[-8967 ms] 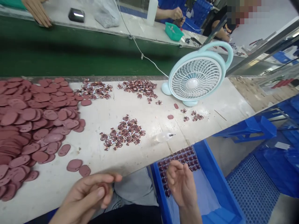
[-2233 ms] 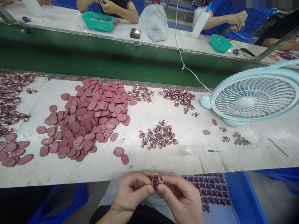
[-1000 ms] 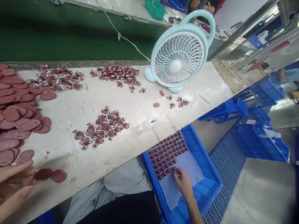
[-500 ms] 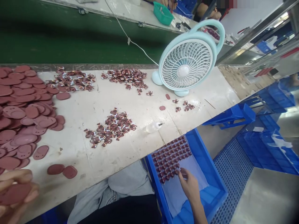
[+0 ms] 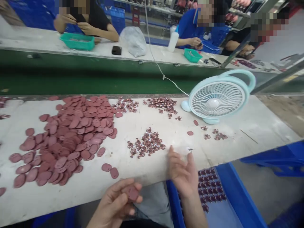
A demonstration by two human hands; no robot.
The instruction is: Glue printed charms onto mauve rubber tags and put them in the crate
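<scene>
The left hand [image 5: 118, 202] pinches a maroon disc [image 5: 132, 193] at the near table [image 5: 133, 122] edge. The right hand [image 5: 181, 172] is open and empty, fingers spread just right of the small pieces [image 5: 146, 146], beside a clear bottle [image 5: 184, 149], with the disc pile [image 5: 71, 133] far left.

Premises are a factory assembly line; a green conveyor belt [image 5: 95, 79] runs lengthwise between two long white worktops [image 5: 147, 123]. The near worktop carries a large heap of identical maroon oval pieces [image 5: 71, 133] and small piles of decorated parts [image 5: 146, 145]; blue plastic crates [image 5: 237, 196] stand below; seated workers [image 5: 85, 22] opposite handle small parts beside green trays [image 5: 77, 41]; a desk fan [image 5: 217, 99] stands at the station.
</scene>
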